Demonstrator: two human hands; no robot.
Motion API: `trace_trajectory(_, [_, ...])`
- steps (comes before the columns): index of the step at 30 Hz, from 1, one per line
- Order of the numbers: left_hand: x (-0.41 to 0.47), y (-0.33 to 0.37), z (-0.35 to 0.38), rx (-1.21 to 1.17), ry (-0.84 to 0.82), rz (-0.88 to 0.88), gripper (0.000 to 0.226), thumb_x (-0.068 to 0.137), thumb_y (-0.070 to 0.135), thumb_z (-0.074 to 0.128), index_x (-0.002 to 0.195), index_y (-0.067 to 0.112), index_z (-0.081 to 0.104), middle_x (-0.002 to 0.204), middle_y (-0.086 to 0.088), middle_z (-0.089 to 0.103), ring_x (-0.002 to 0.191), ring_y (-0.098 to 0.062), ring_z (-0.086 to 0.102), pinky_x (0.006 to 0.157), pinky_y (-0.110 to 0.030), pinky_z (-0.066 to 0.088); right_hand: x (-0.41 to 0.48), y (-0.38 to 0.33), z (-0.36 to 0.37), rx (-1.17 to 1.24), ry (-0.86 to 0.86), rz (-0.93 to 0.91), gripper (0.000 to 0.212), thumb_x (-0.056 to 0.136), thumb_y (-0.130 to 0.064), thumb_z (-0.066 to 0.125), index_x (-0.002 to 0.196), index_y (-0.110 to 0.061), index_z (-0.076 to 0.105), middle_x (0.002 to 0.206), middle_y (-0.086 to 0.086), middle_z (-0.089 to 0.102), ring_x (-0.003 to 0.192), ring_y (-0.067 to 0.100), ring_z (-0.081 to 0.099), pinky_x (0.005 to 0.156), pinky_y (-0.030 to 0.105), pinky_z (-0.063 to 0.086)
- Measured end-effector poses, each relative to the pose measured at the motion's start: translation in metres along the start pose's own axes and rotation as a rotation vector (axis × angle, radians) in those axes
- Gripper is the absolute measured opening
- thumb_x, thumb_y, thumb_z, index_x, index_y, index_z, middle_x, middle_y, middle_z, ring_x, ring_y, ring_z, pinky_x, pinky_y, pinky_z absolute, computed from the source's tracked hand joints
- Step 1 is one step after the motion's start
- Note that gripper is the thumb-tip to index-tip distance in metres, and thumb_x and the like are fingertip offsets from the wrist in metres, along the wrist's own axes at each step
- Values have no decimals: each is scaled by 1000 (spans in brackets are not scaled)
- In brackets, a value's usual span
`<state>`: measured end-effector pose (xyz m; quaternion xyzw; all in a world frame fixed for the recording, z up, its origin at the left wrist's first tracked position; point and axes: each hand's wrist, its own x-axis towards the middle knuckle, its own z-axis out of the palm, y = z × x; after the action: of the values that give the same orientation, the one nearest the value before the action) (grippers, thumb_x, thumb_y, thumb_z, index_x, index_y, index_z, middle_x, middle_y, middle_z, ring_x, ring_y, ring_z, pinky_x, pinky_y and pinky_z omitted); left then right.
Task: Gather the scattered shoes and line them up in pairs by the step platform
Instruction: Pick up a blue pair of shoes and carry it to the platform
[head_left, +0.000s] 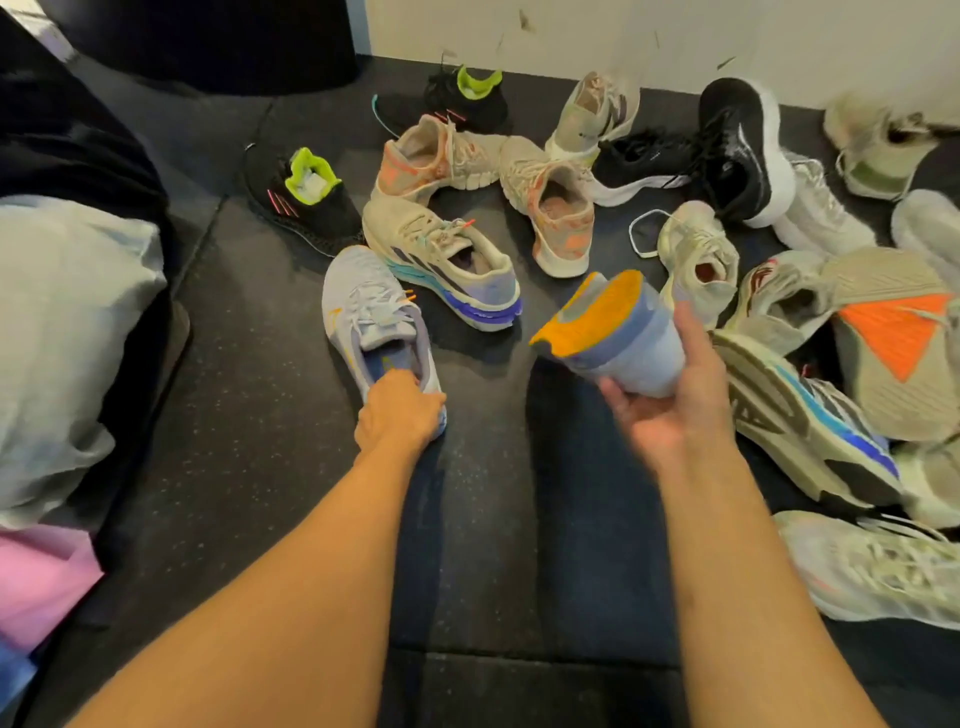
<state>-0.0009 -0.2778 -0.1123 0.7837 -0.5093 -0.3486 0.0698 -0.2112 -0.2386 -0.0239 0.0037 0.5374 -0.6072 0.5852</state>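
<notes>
Matting (249, 415), dark-speckled, meets white wall (675, 36); left grip (397, 410) holds lilac shoe (363, 312), right grip (670, 410) orange-soled shoe (613, 332).

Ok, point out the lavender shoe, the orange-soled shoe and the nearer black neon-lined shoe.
lavender shoe (371, 317), head view, on its laces.
orange-soled shoe (597, 314), head view, on the orange sole.
nearer black neon-lined shoe (322, 213), head view, on the black upper.

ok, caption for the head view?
Left hand grips lavender shoe on floor; right hand holds orange-soled blue shoe, sole up.
</notes>
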Motion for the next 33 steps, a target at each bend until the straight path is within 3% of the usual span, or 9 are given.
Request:
trace_trajectory(3, [1, -6, 4, -26, 6, -37, 20, 84, 28, 60, 99, 14, 63, 109, -15, 61, 95, -38, 56, 71, -36, 41, -3, 1, -30, 345, -143, 83, 25, 79, -42, 59, 95, -23, 65, 86, -3, 69, 69, 14, 66, 47, 18, 49])
trace_trajectory(6, [0, -6, 8, -50, 16, -45, 17, 80, 23, 56, 94, 14, 61, 104, -15, 60, 84, -36, 52, 68, -36, 38, -5, -1, -40, 300, -267, 17, 24, 89, -46, 49, 89, -26, 63, 77, -6, 67, 61, 11, 63, 46, 18, 48])
trace_trajectory(12, [-8, -9, -11, -133, 162, -2, 20, 80, 29, 64, 82, 10, 65, 80, -9, 57, 77, -32, 51, 63, -32, 36, -2, -3, -6, -930, -282, -271, 29, 77, -38, 72, 84, -11, 66, 71, 7, 63, 56, 20, 59, 38, 31, 47])
trace_trajectory(16, [-14, -12, -49, -1059, 194, -247, 12, 77, 16, 62, 69, 11, 54, 64, -9, 48, 45, -23, 42, 41, -18, 35, -7, 37, 11, -1751, -265, -357, 35, 80, -53, 60, 74, -19, 52, 74, -3, 57, 80, 26, 58, 69, 39, 50])
trace_trajectory(19, [-21, -35, -76, -1789, -13, -313, 13, 70, 21, 50, 80, 14, 51, 61, -4, 43, 36, -14, 24, 48, -16, 40, -6, 58, 7, -1961, -248, -291, 33, 86, -53, 55, 101, -23, 54, 102, -1, 57, 101, 28, 55, 75, 36, 42])
trace_trajectory(22, [-35, -69, -91, -2051, -72, -263, 24, 57, 28, 48, 73, 11, 53, 61, -5, 42, 38, -14, 22, 50, -16, 39, -5, 67, -1, -2062, -239, -161, 45, 87, -49, 55, 123, -21, 49, 121, 4, 57, 110, 28, 53, 79, 37, 41])
trace_trajectory(27, [-40, -82, -109, -1630, -137, -317, 20, 62, 26, 47, 79, 16, 54, 63, -5, 47, 33, -15, 25, 48, -14, 28, -14, 79, -15, -2206, -290, -113, 50, 88, -33, 53, 133, -18, 38, 126, 3, 54, 115, 27, 53, 83, 38, 45])
trace_trajectory(30, [-38, -47, -110, -991, -102, -236, 6, 79, 23, 55, 82, 17, 55, 63, -4, 48, 33, -12, 36, 42, -21, 44, -25, 82, -10, -2217, -189, -239, 46, 90, -26, 46, 135, -16, 38, 119, 5, 58, 111, 29, 55, 79, 39, 46])
trace_trajectory(33, [-47, -8, -109, -191, -69, 92, 19, 77, 36, 61, 66, 23, 55, 77, -6, 57, 69, -25, 58, 59, -30, 46, -40, 70, 15, -2138, -121, -397, 38, 88, -27, 47, 125, -18, 51, 111, 5, 62, 105, 31, 58, 72, 36, 40])
